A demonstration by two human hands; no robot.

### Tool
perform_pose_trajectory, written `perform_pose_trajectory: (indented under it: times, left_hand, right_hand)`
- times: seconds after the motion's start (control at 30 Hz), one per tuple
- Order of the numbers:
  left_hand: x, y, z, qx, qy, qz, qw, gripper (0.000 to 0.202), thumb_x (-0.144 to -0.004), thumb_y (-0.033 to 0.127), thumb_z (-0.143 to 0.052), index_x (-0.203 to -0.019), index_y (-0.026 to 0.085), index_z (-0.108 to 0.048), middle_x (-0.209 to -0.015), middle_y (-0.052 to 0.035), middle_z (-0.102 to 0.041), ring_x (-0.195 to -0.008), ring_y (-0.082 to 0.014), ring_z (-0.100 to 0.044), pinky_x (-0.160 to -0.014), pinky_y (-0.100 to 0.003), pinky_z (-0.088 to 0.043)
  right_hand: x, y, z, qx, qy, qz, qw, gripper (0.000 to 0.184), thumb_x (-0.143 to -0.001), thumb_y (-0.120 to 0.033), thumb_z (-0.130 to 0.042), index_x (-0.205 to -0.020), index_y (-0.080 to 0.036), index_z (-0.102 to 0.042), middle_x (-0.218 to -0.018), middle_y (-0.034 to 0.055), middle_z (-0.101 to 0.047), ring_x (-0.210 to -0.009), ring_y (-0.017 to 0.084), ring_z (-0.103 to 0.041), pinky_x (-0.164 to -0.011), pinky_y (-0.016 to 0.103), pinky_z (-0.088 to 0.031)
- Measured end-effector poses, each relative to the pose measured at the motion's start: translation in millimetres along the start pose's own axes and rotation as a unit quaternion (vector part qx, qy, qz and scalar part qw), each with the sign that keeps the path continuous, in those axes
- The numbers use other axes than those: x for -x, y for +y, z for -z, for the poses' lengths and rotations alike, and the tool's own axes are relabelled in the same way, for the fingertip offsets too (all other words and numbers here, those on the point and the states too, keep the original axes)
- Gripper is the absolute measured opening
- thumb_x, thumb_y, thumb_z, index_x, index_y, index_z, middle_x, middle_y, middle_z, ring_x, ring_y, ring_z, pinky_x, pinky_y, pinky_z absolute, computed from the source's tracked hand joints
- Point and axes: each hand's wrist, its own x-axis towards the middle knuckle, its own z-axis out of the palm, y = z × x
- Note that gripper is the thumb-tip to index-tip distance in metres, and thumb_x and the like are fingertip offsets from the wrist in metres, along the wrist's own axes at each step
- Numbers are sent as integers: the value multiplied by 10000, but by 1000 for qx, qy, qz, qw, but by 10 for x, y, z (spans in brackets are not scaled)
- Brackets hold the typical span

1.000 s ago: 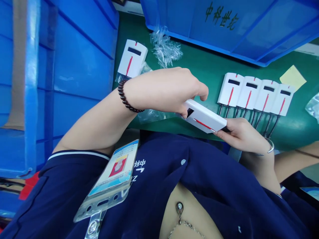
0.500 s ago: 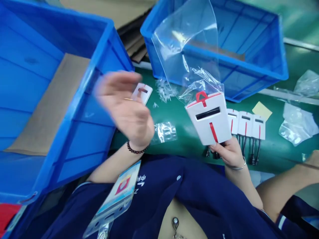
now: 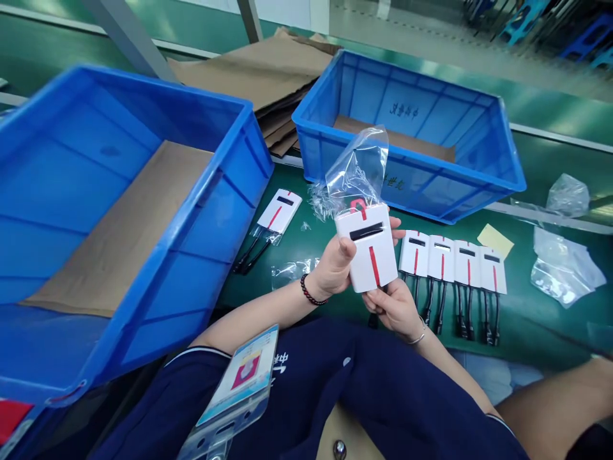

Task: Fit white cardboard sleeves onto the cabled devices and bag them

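Observation:
Both hands hold one white device (image 3: 360,262) with a dark slot-like window, a red stripe and a red loop at its top. My left hand (image 3: 335,265) wraps round its left side, with the thumb on the front edge and fingertips showing past the right side. My right hand (image 3: 395,310) pinches the bottom edge, where a dark cable end hangs. A clear plastic bag (image 3: 361,163) stands up from the device's top. To the right, several similar white devices (image 3: 440,259) lie in a row with black cables. Another white device (image 3: 280,214) lies on the left.
A large blue crate (image 3: 234,185) fills the left side, and a second blue crate (image 3: 412,150) stands behind; both have cardboard inside. Cardboard sheets (image 3: 258,67) are stacked between them. Crumpled plastic bags (image 3: 565,271) and a yellow note (image 3: 495,241) lie right. Another person's blurred arm (image 3: 560,396) reaches in at lower right.
My left hand has come down from the left and taken hold of the device beside my right hand. The device and bag have moved left and lower. The camera view has shifted.

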Motion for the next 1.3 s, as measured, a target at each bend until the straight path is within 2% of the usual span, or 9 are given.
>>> perform_pose_trajectory:
  times: [0.17, 0.3, 0.4, 0.53, 0.7, 0.83, 1.07, 1.2, 1.3]
  left_hand:
    - [-48, 291, 99, -45, -11, 22, 999, 1209, -521, 1056, -374, -1389, 221, -489, -1521, -150, -489, -1450, -361, -404, -1134, -470, -451]
    - [-189, 451, 152, -6, 18, 32, 999, 1159, -596, 1016, -408, -1384, 170, -491, -1437, -179, -566, -1375, -356, -505, -1101, -472, -486]
    - [-217, 372, 142, 56, 34, -7, 998, 1035, -646, 929, -550, -1318, 141, -542, -1386, -180, -607, -1299, -364, -577, -1114, -478, -469]
    - [-142, 213, 102, 99, 26, -33, 994, 933, -630, 810, -720, -1301, 181, -565, -1357, -139, -631, -1260, -341, -610, -1142, -473, -433]
    - [-15, 59, 88, 107, -12, 12, 994, 816, -663, 667, -809, -1292, 196, -590, -1187, -120, -688, -1134, -318, -674, -1040, -438, -509]
    - [57, -29, 114, 98, -69, 23, 993, 730, -695, 594, -818, -1273, 192, -623, -1149, -115, -674, -1116, -306, -673, -993, -414, -541]
    - [167, -221, 158, 8, -98, 67, 993, 830, -662, 593, -839, -1352, 224, -559, -1189, -146, -680, -1140, -339, -657, -927, -439, -560]
    - [129, -118, 251, -41, -149, 101, 983, 923, -571, 591, -893, -1346, 201, -577, -1246, -183, -673, -1156, -375, -651, -910, -473, -567]
    - [18, 82, 285, -12, -72, 42, 996, 962, -491, 723, -857, -1267, 204, -626, -1326, -175, -643, -1249, -388, -598, -977, -482, -549]
  right_hand:
    - [-14, -18, 18, 11, -29, 5, 1000, 362, -874, -467, -693, -708, -167, -574, -557, -38, -442, -497, 78, -319, -481, 252, -252]
    - [-27, -9, -3, -5, -54, 2, 999, 318, -915, -398, -663, -726, -163, -564, -567, -42, -438, -493, 68, -310, -475, 243, -245]
    - [-25, 25, -39, -21, -52, 1, 998, 320, -932, -409, -638, -741, -169, -545, -570, -49, -422, -484, 62, -285, -463, 239, -237]
    - [-22, 69, -76, -34, -48, 0, 998, 343, -925, -420, -648, -717, -169, -541, -568, -48, -416, -486, 60, -275, -462, 240, -223]
    - [-51, 53, -103, -45, -31, 7, 998, 387, -892, -474, -673, -689, -177, -532, -560, -46, -409, -482, 63, -268, -455, 243, -218]
    - [-71, 12, -118, -48, -14, 13, 999, 376, -870, -477, -699, -700, -177, -548, -548, -48, -426, -468, 60, -287, -446, 232, -237]
    - [-89, 13, -146, -33, 39, 8, 999, 459, -809, -572, -724, -648, -180, -551, -508, -37, -473, -421, 53, -284, -410, 228, -239]
    - [-83, 12, -82, -11, 62, 12, 998, 433, -819, -530, -733, -620, -179, -577, -504, -24, -496, -440, 72, -360, -435, 238, -283]
    - [-84, -14, -71, 9, 50, -5, 999, 391, -839, -459, -735, -620, -161, -609, -539, 2, -560, -452, 71, -403, -442, 236, -299]
